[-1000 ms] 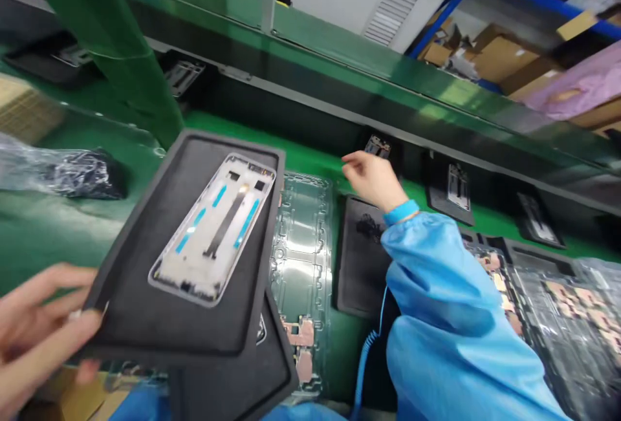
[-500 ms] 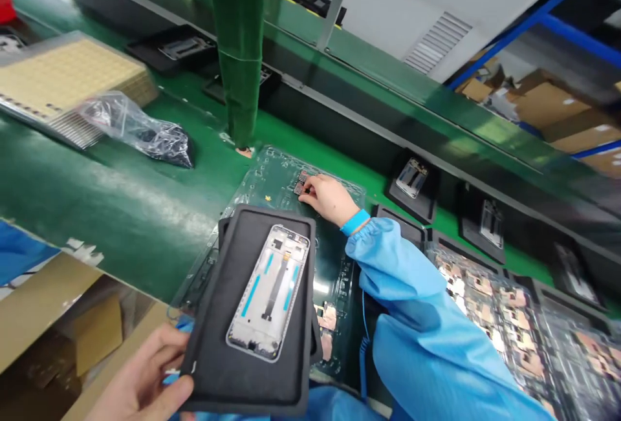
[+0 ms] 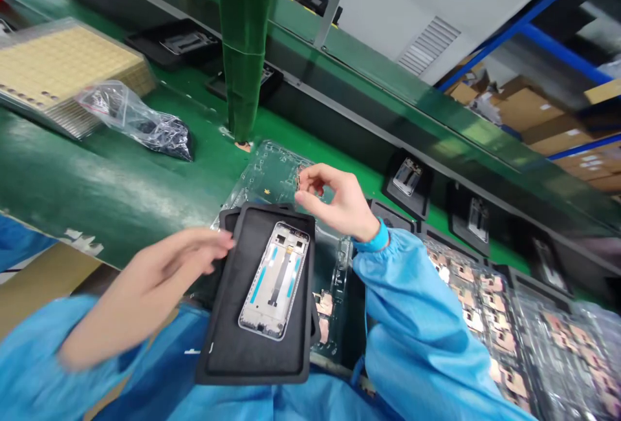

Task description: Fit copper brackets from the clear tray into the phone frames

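Observation:
A black foam tray [image 3: 220, 356] lies in front of me on top of another dark tray, and a silver phone mid-frame [image 3: 279, 279] with blue strips rests inside it. Just off the tray's left edge is my left hand [image 3: 182, 259], slightly blurred, fingers stretched out and holding nothing. My right hand [image 3: 334, 198] is above the clear plastic blister tray [image 3: 257, 172] behind. Its thumb and fingers pinch a small circuit board [image 3: 298, 178], seen almost edge-on and partly covered by the fingers. Copper-coloured boards [image 3: 324, 304] show in the blister tray's near part.
A green post [image 3: 245, 52] rises behind the blister tray. To the left are stacked yellowish trays [image 3: 72, 68] and a plastic bag of dark parts [image 3: 140, 123]. Blister trays of boards [image 3: 478, 304] lie at right. Black trays with phone frames [image 3: 407, 178] line the far side.
My left hand has let go of the black tray and moved up beside its left edge. My right hand has lifted the small circuit board towards me. The phone mid-frame's tray has shifted slightly.

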`<state>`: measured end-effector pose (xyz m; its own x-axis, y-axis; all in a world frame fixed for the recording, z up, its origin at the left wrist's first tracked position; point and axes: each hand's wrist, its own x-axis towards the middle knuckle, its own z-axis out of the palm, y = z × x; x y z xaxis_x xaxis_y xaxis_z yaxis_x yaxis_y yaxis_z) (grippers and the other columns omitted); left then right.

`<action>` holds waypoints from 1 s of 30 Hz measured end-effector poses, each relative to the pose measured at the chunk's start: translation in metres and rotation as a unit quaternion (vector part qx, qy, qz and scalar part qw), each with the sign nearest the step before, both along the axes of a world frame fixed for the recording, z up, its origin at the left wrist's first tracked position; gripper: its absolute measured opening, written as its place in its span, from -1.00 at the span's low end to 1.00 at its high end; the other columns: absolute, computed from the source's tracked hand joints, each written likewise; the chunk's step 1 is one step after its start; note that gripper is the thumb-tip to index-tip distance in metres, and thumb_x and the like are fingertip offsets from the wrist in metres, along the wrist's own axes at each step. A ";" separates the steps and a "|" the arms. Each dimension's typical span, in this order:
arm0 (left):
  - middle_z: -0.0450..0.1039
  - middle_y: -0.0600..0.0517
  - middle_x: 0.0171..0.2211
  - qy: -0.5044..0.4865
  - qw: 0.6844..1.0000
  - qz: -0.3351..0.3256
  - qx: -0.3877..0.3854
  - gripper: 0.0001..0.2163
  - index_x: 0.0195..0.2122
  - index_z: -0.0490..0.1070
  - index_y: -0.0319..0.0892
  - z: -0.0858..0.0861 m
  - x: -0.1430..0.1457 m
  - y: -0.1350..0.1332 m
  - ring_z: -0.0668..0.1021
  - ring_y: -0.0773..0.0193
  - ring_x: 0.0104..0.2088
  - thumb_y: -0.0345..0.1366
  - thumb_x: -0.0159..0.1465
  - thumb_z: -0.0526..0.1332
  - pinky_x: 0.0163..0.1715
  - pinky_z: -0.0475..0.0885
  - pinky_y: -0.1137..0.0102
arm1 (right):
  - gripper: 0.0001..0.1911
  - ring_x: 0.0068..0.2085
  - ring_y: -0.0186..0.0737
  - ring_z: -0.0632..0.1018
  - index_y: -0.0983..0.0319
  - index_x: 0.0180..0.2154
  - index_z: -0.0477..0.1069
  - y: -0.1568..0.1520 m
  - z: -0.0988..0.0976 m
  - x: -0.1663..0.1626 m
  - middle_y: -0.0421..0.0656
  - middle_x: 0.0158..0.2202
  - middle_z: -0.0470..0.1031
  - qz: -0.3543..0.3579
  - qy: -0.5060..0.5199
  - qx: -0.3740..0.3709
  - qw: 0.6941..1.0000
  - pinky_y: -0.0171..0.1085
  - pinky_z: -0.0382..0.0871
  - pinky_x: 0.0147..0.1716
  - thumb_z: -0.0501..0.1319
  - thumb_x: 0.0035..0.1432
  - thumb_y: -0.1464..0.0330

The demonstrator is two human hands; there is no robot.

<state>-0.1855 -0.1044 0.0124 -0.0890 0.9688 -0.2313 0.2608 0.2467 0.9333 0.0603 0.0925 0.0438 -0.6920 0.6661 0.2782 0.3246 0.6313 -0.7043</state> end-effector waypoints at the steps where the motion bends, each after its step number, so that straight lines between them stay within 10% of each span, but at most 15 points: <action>1: 0.55 -0.10 0.06 -0.081 0.996 -0.047 -0.006 -0.66 0.05 0.53 -0.11 0.008 0.008 0.023 0.61 0.14 -0.07 -0.02 0.43 0.18 -0.01 0.57 0.27 | -0.84 -0.35 -0.29 0.54 0.22 -0.17 0.45 -0.012 0.008 -0.003 -0.20 -0.30 0.57 0.013 0.049 -0.011 0.999 -0.29 0.41 -0.30 0.33 0.24 0.31; 5: 0.58 -0.18 -0.04 -0.367 0.920 -0.139 -0.022 -0.63 0.00 0.53 -0.23 0.023 0.044 0.089 0.63 0.17 -0.13 -0.03 0.37 0.29 -0.17 0.60 0.33 | -0.80 -0.33 -0.27 0.54 0.21 -0.14 0.46 -0.046 0.023 -0.008 -0.20 -0.28 0.57 0.012 0.126 0.002 0.992 -0.24 0.45 -0.28 0.37 0.19 0.36; 9: 0.60 -0.05 -0.26 -0.413 0.902 -0.122 -0.019 -0.76 -0.18 0.55 -0.28 0.020 0.052 0.108 0.62 0.34 -0.33 -0.19 0.30 0.40 -0.31 0.56 0.49 | -0.63 -0.14 -0.08 0.60 0.18 0.00 0.43 -0.060 0.026 0.007 -0.08 -0.11 0.58 -0.049 0.107 0.057 0.991 -0.12 0.51 -0.17 0.41 0.17 0.33; 12: 0.60 0.01 -0.40 -0.307 0.948 -0.082 0.021 -0.81 -0.24 0.54 -0.29 0.016 0.050 0.109 0.61 0.36 -0.42 -0.27 0.24 0.43 -0.36 0.53 0.50 | -0.50 0.06 0.12 0.56 0.19 0.08 0.39 -0.067 0.027 0.021 0.06 0.08 0.52 -0.079 0.036 0.150 0.985 0.05 0.50 -0.02 0.46 0.13 0.30; 17: 0.60 0.03 -0.43 -0.169 0.976 -0.111 0.085 -0.89 -0.31 0.53 -0.27 0.010 0.069 0.106 0.62 0.32 -0.41 -0.34 0.21 0.39 -0.40 0.51 0.50 | -0.82 -0.07 0.07 0.60 0.24 -0.14 0.47 -0.088 0.022 0.026 0.00 -0.10 0.64 -0.048 -0.165 0.291 0.941 0.03 0.53 -0.06 0.39 0.24 0.42; 26: 0.64 -0.03 -0.22 -0.081 0.966 -0.198 0.144 -0.70 0.02 0.52 -0.22 0.003 0.069 0.097 0.65 0.19 -0.24 -0.14 0.38 0.26 -0.21 0.58 0.32 | -0.69 -0.08 -0.05 0.66 0.24 -0.02 0.46 -0.100 0.018 0.038 -0.03 -0.11 0.67 -0.129 -0.142 0.295 0.936 -0.12 0.58 -0.10 0.39 0.22 0.51; 30: 0.54 -0.19 0.05 0.256 0.876 -0.293 0.285 -0.63 0.12 0.48 -0.27 -0.016 0.054 0.075 0.52 -0.13 0.02 -0.13 0.41 0.25 0.01 0.45 -0.01 | -0.66 -0.12 -0.13 0.68 0.18 0.02 0.47 -0.100 0.003 0.048 -0.09 -0.10 0.67 -0.188 -0.067 0.217 0.956 -0.18 0.61 -0.11 0.40 0.21 0.48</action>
<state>-0.1312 -0.0292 -0.0035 0.5117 0.8279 0.2296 0.6066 -0.5374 0.5858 0.1085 -0.0075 0.0467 -0.4753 0.7169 0.5101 0.6547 0.6755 -0.3394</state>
